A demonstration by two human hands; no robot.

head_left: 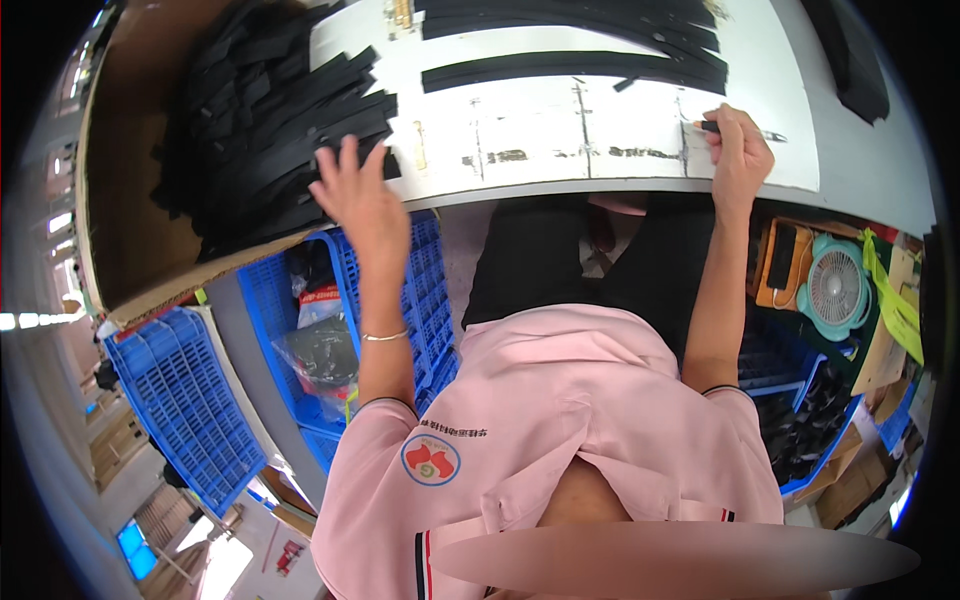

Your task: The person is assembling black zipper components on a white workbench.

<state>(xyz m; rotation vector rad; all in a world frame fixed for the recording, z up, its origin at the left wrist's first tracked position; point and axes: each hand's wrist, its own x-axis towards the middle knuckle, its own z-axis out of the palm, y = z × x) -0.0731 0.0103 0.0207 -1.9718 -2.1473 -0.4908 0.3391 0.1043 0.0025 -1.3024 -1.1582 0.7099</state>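
Note:
My left hand (368, 205) is over the near right edge of a large heap of black flat strips (250, 120), its fingers spread. It is open, and no strip shows in its grip. At the right of a white board (540, 125), my right hand (740, 155) is closed in a pinch around a slim pen (711, 127), whose dark end sticks out to the left. Dark lines and smudges mark the board below it. A row of black strips (570, 68) lies across the board beyond my hands, with more strips (570, 20) stacked behind.
A cardboard box wall (120, 190) surrounds the heap at the left. Blue plastic crates (185, 400) stand below the table on the left. Under the table's right side are a small green fan (838, 285) and an orange holder (778, 265). A black object (850, 60) lies far right.

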